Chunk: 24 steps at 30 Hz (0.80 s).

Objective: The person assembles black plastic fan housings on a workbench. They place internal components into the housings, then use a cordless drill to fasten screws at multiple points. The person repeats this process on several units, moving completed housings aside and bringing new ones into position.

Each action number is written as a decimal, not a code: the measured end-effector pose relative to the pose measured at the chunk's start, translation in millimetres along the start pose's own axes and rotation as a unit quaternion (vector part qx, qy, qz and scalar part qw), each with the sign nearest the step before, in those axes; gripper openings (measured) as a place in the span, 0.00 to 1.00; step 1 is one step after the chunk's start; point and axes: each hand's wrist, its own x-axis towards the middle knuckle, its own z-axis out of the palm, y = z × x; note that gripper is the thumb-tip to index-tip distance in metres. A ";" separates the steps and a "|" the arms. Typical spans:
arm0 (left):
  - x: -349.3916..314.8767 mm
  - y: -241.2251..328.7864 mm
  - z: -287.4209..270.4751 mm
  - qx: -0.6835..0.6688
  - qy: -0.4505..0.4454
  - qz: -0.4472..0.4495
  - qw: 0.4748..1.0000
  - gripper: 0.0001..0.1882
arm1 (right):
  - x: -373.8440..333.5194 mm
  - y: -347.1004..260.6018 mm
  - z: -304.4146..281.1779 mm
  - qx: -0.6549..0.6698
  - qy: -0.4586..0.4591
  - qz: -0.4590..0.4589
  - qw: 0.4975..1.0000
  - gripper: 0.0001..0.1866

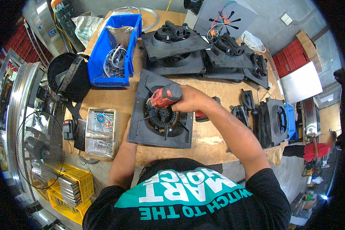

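Observation:
My right hand point(191, 99) is wrapped round the grip of a red and black cordless drill point(165, 96). The drill points down at the round burner point(155, 119) in the middle of a square black stove plate point(142, 132), which has pan-support arms around the burner. The plate lies tilted on the wooden table in front of me. My left forearm point(123, 163) reaches up to the plate's left edge, and the hand beyond it is hidden under or behind the plate. What the drill tip touches cannot be made out.
Left of the plate stand a blue bin point(110, 81) with coiled wires and a box of screws point(101, 132). More black stove plates point(176, 50) are stacked at the back. Further burner parts point(247, 100) lie right. A caged fan point(40, 149) stands left; another person point(314, 150) is far right.

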 end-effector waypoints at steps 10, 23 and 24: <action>0.8 -7.1 6.3 -0.011 -0.003 0.004 1.000 0.31 | -1.0 1.7 3.8 0.003 0.005 0.028 1.000 0.24; 1.5 -5.4 7.9 -0.016 -0.002 0.013 1.000 0.32 | -5.7 -4.8 0.4 -0.010 -0.009 0.010 1.000 0.22; 0.7 -5.0 7.4 -0.015 -0.002 0.013 1.000 0.32 | -5.7 -5.3 0.2 -0.007 -0.006 0.007 1.000 0.22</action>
